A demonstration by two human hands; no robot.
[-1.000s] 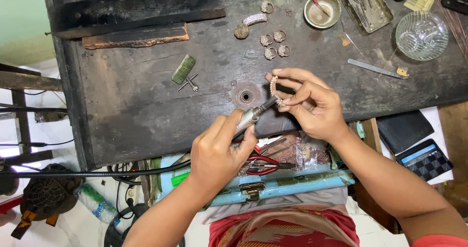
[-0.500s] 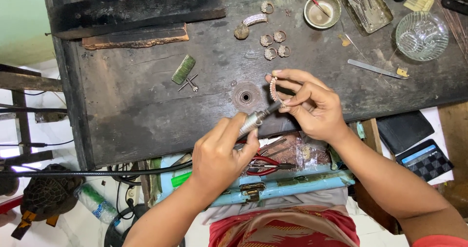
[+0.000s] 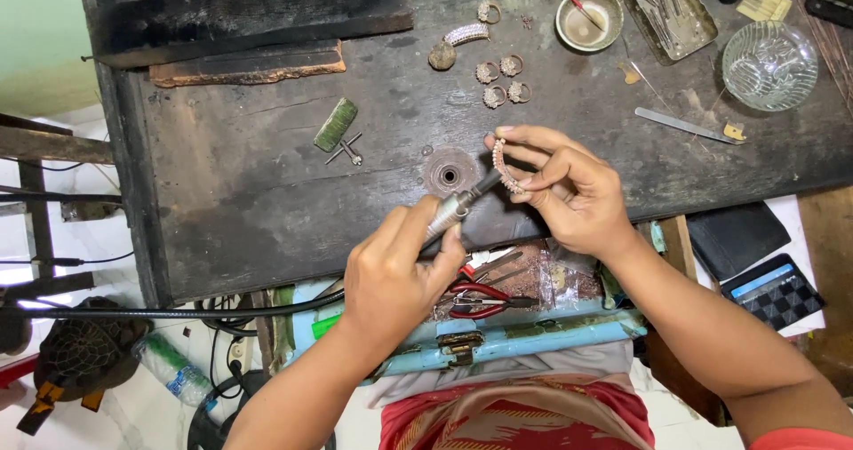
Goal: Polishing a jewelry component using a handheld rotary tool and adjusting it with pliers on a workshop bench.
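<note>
My left hand (image 3: 395, 277) grips a silver rotary handpiece (image 3: 455, 206) whose black flexible shaft (image 3: 178, 311) trails off to the left. Its tip touches a curved, stone-set bangle piece (image 3: 503, 167) pinched between the thumb and fingers of my right hand (image 3: 564, 188). Both hands hover over the front edge of a dark, worn workbench (image 3: 267, 210), right beside a round metal disc (image 3: 449, 173) with a hole in its centre.
Several rings (image 3: 502, 79) and a curved jewelled strip (image 3: 466, 33) lie at the back. A small bowl (image 3: 588, 18), a metal tray (image 3: 671, 15), a glass dish (image 3: 769, 64), a flat file (image 3: 682, 125) and a green block (image 3: 335, 125) are there too. Red pliers (image 3: 480, 297) rest in a blue drawer (image 3: 533, 334).
The handpiece tip has shifted slightly along the bangle piece. Both hands stay in nearly the same place.
</note>
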